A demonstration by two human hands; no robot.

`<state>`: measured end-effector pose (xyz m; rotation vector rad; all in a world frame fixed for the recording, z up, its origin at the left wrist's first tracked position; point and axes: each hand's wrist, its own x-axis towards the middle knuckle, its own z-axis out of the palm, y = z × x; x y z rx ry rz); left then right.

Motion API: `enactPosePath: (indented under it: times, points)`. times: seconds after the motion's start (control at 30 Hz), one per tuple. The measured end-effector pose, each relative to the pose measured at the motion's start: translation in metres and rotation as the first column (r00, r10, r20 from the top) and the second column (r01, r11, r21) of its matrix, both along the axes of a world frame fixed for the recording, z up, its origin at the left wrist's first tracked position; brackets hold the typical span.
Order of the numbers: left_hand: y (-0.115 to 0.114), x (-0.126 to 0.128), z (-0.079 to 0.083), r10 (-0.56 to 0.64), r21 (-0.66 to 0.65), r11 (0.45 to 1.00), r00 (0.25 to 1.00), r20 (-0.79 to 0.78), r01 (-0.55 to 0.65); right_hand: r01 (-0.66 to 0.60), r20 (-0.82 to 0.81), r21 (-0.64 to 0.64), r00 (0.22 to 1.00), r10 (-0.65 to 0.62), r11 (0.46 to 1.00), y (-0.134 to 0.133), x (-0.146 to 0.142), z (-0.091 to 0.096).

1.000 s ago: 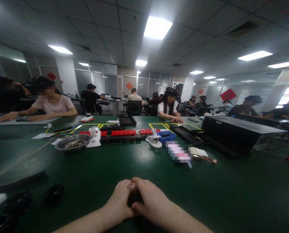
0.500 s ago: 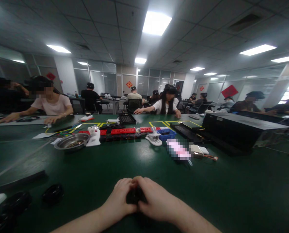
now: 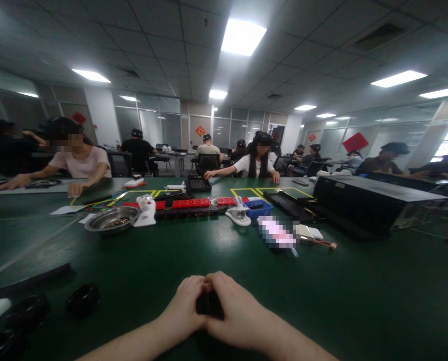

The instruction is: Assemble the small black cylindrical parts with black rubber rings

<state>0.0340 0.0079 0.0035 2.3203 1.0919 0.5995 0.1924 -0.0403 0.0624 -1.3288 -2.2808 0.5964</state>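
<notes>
My left hand (image 3: 184,306) and my right hand (image 3: 237,313) meet low in the middle of the head view, over the green table. Their fingers and thumbs curl together around a small black object (image 3: 211,303). Most of it is hidden by the hands, so its kind is unclear. Several black ring-shaped pieces that look like wheels lie at the lower left, the nearest single black ring (image 3: 83,301) well apart from my left hand.
Across the green table (image 3: 152,271) stand a metal bowl (image 3: 111,220) with small parts, a blue bin (image 3: 259,208), red strips (image 3: 190,202) and a white clamp stand (image 3: 239,213). A large black case (image 3: 359,205) sits right. Co-workers sit opposite, one touching a black tray (image 3: 198,183).
My thumbs have come closer together around the black object, with a slight turn of my right hand. Opposite, one co-worker's hand has reached the black tray; another's hand has shifted slightly.
</notes>
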Motion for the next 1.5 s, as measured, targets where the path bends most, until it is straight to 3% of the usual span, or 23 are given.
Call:
enactPosePath:
  times: [0.17,0.4,0.53,0.63,0.87,1.0,1.13,1.37,1.5]
  points:
    - [-0.001,0.000,0.001,-0.024,0.030,0.999,1.000,0.002,0.023,0.159,0.079,-0.009,0.984,-0.158,0.987,0.007,-0.002,-0.008]
    - [0.002,0.001,-0.004,0.018,0.024,1.000,1.000,0.000,-0.018,-0.021,0.072,0.068,0.997,0.016,0.997,0.003,-0.002,-0.005]
    - [0.001,-0.001,-0.003,-0.007,0.044,0.999,1.000,-0.004,0.007,0.133,0.060,0.044,0.989,-0.135,0.990,0.002,-0.001,-0.001]
    - [0.001,-0.001,-0.002,0.001,0.042,0.999,1.000,0.007,-0.002,0.167,0.096,0.021,0.981,-0.168,0.986,0.007,-0.003,-0.007]
    - [0.001,0.001,-0.001,-0.002,0.016,1.000,1.000,-0.011,0.002,-0.043,0.052,0.052,0.998,0.040,0.998,0.002,-0.002,-0.004]
    - [0.002,-0.002,-0.003,-0.021,0.047,0.999,1.000,-0.009,0.022,0.077,0.006,0.076,0.997,-0.077,0.994,0.001,0.000,-0.001]
    - [0.002,-0.001,-0.004,-0.022,0.040,0.999,1.000,-0.012,0.023,0.172,0.080,0.041,0.981,-0.175,0.984,0.007,-0.004,-0.011]
    - [0.002,0.001,-0.005,0.041,-0.001,0.999,0.999,0.022,-0.041,-0.032,0.098,0.074,0.995,0.024,0.997,0.001,-0.007,-0.009]
    - [0.002,0.000,-0.003,0.002,0.030,1.000,1.000,-0.016,-0.001,0.144,0.090,0.067,0.985,-0.150,0.987,0.002,-0.004,-0.005]
